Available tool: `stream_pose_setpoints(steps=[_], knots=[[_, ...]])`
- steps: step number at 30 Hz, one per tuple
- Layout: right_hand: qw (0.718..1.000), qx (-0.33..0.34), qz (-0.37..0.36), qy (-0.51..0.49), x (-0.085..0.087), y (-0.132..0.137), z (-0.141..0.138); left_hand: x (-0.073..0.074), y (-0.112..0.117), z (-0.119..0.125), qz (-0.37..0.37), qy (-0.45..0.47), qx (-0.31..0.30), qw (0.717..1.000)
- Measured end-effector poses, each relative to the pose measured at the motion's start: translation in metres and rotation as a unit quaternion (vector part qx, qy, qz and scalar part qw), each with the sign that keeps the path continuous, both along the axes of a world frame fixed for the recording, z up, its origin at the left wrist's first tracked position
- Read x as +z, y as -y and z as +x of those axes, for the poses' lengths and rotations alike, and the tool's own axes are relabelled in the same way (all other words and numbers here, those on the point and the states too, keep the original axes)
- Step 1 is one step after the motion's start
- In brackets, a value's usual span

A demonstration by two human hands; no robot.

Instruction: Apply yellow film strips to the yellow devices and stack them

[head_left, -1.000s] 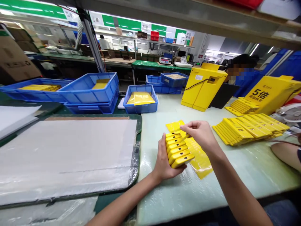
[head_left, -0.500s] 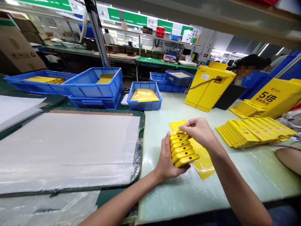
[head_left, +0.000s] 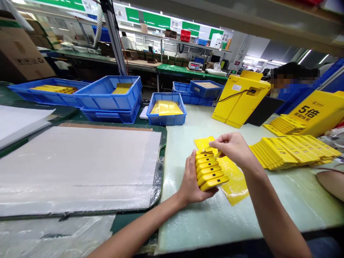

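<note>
My left hand is wrapped round a stack of several yellow power banks, held on edge just above the table. My right hand is closed in a pinch at the top of that stack, fingertips on the uppermost yellow unit. Under both hands lies a pile of flat yellow plastic bags on the pale green table.
Rows of yellow power banks lie to the right, with yellow charging cabinets behind. Blue bins with yellow items stand at the back. A large wrapped white board fills the left. A co-worker sits at the far right.
The view has drifted slightly. My right hand has shifted a little right at the top of the stack; the left hand keeps its hold.
</note>
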State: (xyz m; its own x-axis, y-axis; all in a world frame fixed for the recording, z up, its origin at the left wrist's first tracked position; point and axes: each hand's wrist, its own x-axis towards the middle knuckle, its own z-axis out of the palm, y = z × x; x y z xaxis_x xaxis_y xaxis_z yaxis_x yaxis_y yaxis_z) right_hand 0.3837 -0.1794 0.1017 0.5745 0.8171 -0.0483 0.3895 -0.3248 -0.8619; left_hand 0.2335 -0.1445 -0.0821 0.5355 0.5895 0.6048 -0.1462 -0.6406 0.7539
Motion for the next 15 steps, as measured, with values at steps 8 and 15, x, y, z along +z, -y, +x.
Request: stream_pose_setpoints(steps=[8,15], knots=[[1.000,0.000,-0.015,-0.024,0.002,-0.004,-0.012,0.001,0.000,0.001,-0.003,0.013,0.001,1.000],[1.000,0.012,-0.026,0.009,-0.010,-0.006,-0.005,0.001,0.001,0.000,-0.007,0.002,0.004,1.000]])
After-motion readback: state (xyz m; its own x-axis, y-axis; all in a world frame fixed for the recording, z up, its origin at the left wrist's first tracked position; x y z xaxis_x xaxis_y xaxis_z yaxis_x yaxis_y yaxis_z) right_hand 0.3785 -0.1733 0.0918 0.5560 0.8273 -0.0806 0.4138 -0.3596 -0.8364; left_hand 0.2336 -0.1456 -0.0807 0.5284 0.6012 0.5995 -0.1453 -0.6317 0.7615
